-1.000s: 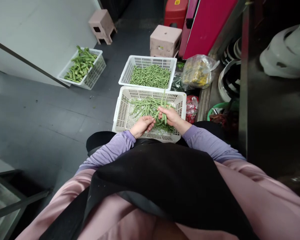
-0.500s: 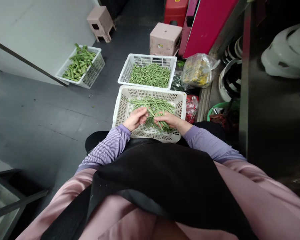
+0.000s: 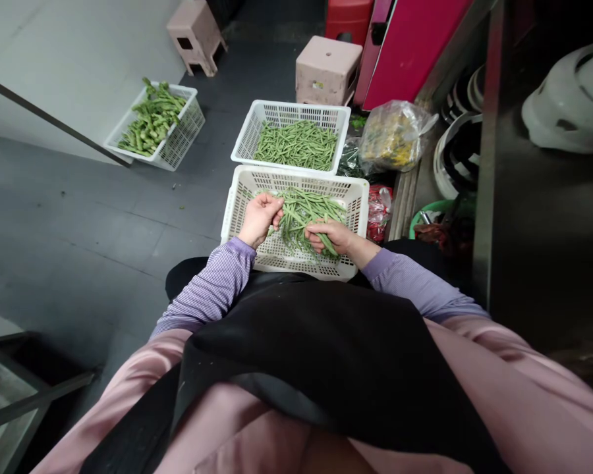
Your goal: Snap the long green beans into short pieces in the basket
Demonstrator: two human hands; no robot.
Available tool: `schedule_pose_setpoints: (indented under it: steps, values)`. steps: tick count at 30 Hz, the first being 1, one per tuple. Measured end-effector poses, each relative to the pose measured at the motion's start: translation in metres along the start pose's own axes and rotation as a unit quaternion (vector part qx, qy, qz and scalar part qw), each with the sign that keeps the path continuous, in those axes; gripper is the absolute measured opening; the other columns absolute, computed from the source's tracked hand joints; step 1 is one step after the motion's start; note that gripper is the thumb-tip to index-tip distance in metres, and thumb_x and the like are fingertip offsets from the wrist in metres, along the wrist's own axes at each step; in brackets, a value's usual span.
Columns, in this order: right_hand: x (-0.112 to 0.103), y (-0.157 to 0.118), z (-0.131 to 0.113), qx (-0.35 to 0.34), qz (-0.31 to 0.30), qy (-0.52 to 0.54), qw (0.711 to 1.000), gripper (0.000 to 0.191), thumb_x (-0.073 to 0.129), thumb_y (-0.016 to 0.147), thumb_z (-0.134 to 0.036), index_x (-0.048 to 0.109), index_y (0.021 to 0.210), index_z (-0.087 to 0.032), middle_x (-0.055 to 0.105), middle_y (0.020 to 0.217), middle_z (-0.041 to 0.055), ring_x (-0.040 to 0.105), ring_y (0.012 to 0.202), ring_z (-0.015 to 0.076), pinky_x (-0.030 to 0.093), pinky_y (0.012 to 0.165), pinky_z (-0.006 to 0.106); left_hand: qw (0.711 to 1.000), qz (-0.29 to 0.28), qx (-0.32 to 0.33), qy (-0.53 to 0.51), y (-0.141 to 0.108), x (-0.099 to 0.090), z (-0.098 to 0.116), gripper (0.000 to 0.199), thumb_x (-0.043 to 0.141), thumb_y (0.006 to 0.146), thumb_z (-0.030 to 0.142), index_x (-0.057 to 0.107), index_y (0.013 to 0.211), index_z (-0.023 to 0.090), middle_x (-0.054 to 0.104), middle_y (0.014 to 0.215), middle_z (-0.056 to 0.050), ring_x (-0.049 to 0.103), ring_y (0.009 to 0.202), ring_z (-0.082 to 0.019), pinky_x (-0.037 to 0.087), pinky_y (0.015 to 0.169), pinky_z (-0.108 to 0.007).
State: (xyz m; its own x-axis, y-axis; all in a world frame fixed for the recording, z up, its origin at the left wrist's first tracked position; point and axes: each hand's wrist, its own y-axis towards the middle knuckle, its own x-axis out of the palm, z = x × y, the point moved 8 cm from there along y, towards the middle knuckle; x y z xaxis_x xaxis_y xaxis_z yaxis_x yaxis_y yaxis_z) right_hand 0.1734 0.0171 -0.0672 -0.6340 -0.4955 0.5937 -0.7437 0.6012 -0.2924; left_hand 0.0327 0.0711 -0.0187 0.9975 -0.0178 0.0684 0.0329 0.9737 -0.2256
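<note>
In the head view, my right hand is wrapped round a small bunch of green beans, whose ends stick out below the fingers. My left hand is closed in a pinch over the left side of the near white basket. Whatever sits between its fingertips is too small to make out. Loose green beans lie in that basket, in front of and between both hands. Just beyond stands a second white basket with a heap of green beans.
A third white basket of green vegetables stands at the left wall. Two pinkish stools are behind. To the right lie a clear bag of yellowish contents, a red bag and a green basin.
My left hand has moved left and slightly up, away from my right hand. My right hand stays in nearly the same place, still gripping its green beans.
</note>
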Motion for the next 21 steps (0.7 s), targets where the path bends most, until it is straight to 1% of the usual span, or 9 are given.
schedule_pose_setpoints:
  steps: [3, 6, 8, 10, 11, 13, 16, 19, 21]
  values:
    - [-0.006, 0.003, 0.001, -0.003, 0.048, 0.007, 0.999, 0.022, 0.067, 0.083, -0.029, 0.05, 0.07, -0.02, 0.041, 0.049, -0.0058, 0.037, 0.042, 0.0093, 0.038, 0.043, 0.024, 1.0, 0.002, -0.024, 0.006, -0.005, 0.0, -0.005, 0.038, 0.075, 0.083, 0.035, 0.042, 0.069, 0.02, 0.054, 0.051, 0.007, 0.037, 0.035, -0.003, 0.03, 0.035, -0.018]
    - [-0.031, 0.004, -0.007, -0.042, 0.169, 0.059, 0.983, 0.024, 0.061, 0.086, -0.023, 0.047, 0.067, -0.021, 0.039, 0.048, -0.0055, 0.036, 0.042, 0.0091, 0.04, 0.044, 0.024, 0.999, 0.012, -0.01, 0.042, -0.024, 0.008, -0.002, 0.035, 0.071, 0.086, 0.035, 0.042, 0.07, 0.021, 0.056, 0.053, 0.006, 0.039, 0.037, -0.004, 0.031, 0.037, -0.019]
    - [-0.053, 0.0, -0.012, -0.064, 0.265, 0.103, 0.957, 0.027, 0.059, 0.09, -0.023, 0.045, 0.066, -0.022, 0.038, 0.048, -0.0057, 0.036, 0.042, 0.0091, 0.042, 0.045, 0.023, 0.996, -0.015, -0.004, 0.087, -0.039, 0.023, -0.002, 0.033, 0.07, 0.087, 0.035, 0.044, 0.071, 0.021, 0.057, 0.055, 0.005, 0.042, 0.039, -0.005, 0.032, 0.039, -0.02]
    - [-0.069, -0.004, -0.013, -0.065, 0.33, 0.116, 0.935, 0.027, 0.06, 0.09, -0.023, 0.045, 0.068, -0.022, 0.04, 0.048, -0.0054, 0.039, 0.043, 0.0098, 0.044, 0.046, 0.024, 0.99, -0.064, -0.012, 0.126, -0.052, 0.04, -0.007, 0.033, 0.071, 0.085, 0.035, 0.045, 0.071, 0.021, 0.056, 0.055, 0.005, 0.044, 0.041, -0.006, 0.032, 0.042, -0.021]
    - [-0.07, -0.005, -0.01, -0.047, 0.333, 0.111, 0.935, 0.026, 0.062, 0.089, -0.023, 0.046, 0.069, -0.022, 0.044, 0.049, -0.0046, 0.043, 0.044, 0.0106, 0.046, 0.047, 0.024, 0.987, -0.085, -0.019, 0.138, -0.055, 0.046, -0.011, 0.033, 0.072, 0.084, 0.036, 0.046, 0.071, 0.021, 0.055, 0.054, 0.005, 0.044, 0.042, -0.007, 0.032, 0.044, -0.021]
    - [-0.057, -0.001, 0.003, 0.025, 0.277, 0.093, 0.956, 0.021, 0.066, 0.086, -0.021, 0.051, 0.073, -0.021, 0.054, 0.054, -0.0017, 0.053, 0.049, 0.0132, 0.051, 0.051, 0.027, 0.982, -0.095, -0.027, 0.161, -0.054, 0.05, -0.02, 0.034, 0.073, 0.084, 0.034, 0.045, 0.069, 0.02, 0.053, 0.054, 0.005, 0.044, 0.045, -0.007, 0.032, 0.047, -0.022]
    - [-0.025, 0.0, 0.031, 0.142, 0.167, 0.095, 0.971, 0.013, 0.066, 0.085, -0.019, 0.055, 0.077, -0.018, 0.059, 0.057, -0.0002, 0.055, 0.048, 0.0137, 0.053, 0.052, 0.029, 0.962, -0.05, 0.006, 0.267, -0.045, 0.039, -0.031, 0.032, 0.068, 0.086, 0.026, 0.044, 0.066, 0.02, 0.05, 0.057, 0.003, 0.048, 0.055, -0.01, 0.036, 0.057, -0.023]
    - [-0.014, -0.001, 0.05, 0.173, 0.172, 0.104, 0.964, 0.017, 0.064, 0.086, -0.02, 0.053, 0.072, -0.018, 0.051, 0.05, -0.0043, 0.045, 0.04, 0.0099, 0.049, 0.048, 0.026, 0.901, -0.039, 0.043, 0.429, -0.042, 0.035, -0.045, 0.022, 0.063, 0.089, 0.025, 0.051, 0.071, 0.02, 0.057, 0.067, -0.002, 0.058, 0.07, -0.016, 0.04, 0.069, -0.027]
    - [-0.017, 0.0, 0.058, 0.166, 0.207, 0.083, 0.961, 0.023, 0.065, 0.085, -0.019, 0.051, 0.066, -0.019, 0.048, 0.047, -0.0047, 0.044, 0.039, 0.0095, 0.047, 0.046, 0.025, 0.859, -0.05, 0.025, 0.508, -0.042, 0.036, -0.064, 0.015, 0.057, 0.092, 0.028, 0.058, 0.08, 0.019, 0.064, 0.077, -0.006, 0.063, 0.079, -0.02, 0.041, 0.075, -0.029]
